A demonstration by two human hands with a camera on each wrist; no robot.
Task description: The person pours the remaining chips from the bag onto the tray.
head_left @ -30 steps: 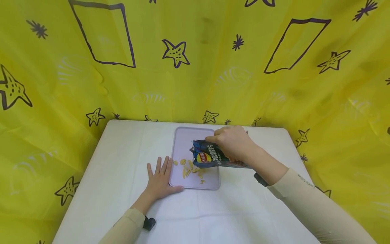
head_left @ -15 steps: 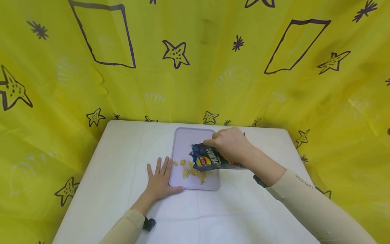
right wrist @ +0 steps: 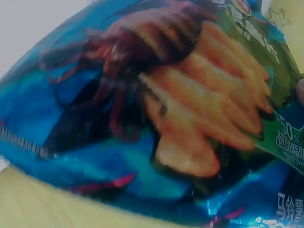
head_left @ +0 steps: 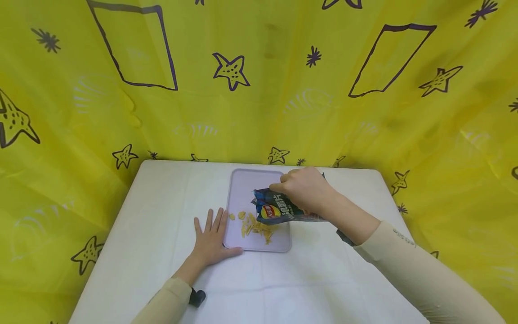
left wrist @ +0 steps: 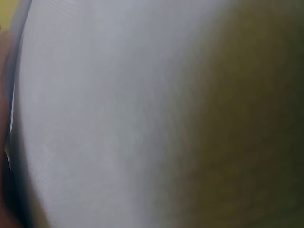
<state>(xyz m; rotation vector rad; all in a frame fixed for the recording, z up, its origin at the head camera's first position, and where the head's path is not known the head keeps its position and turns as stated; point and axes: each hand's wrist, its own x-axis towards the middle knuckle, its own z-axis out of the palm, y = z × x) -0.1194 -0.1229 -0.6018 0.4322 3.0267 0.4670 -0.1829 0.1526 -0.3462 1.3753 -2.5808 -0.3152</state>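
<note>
Yellow curtain [head_left: 162, 121] backs the table [head_left: 166, 198]; left hand [head_left: 211, 243], fingers spread, braces the tray [head_left: 251, 182]; right hand [head_left: 305, 188] grips the bag [head_left: 281, 209]. Chips [head_left: 255, 226] already lie out; any left inside are hidden.

Splayed left grip [head_left: 211, 244], curled right grip [head_left: 305, 189]
</note>
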